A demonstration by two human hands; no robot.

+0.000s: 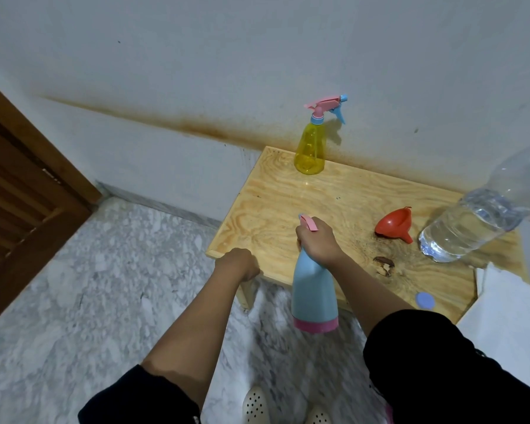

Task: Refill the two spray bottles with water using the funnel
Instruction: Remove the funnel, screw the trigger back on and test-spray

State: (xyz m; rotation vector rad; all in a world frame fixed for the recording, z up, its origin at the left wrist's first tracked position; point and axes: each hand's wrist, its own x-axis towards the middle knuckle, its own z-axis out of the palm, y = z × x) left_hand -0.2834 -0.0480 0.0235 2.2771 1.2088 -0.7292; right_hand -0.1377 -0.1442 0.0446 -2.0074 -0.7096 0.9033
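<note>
We count two spray bottles, one funnel, one big water bottle and one loose cap. The yellow spray bottle (310, 148) stands upright at the far edge of the wooden table (273, 206), close to the stained wall (196, 71), with its pink and blue spray head on. The blue spray bottle (314, 289), with a pink band at its base, is in the air at the table's near edge, and its base hangs out past that edge towards us.

Our right hand (317, 243) grips this blue bottle around its neck, and the pink spray head (307, 223) sticks out above the knuckles. Our left hand (238, 264) is just to the left of the bottle, apart from it, with its fingers curled over the table's near edge by the corner.

The red funnel (393, 224) lies on its side to the right of our right hand, not touched by either hand. Just beyond it the clear water bottle (471, 224) holds water. The blue cap (425, 300) lies flat near the front right of the table, beside our right forearm. The yellow bottle is well apart from both hands.
</note>
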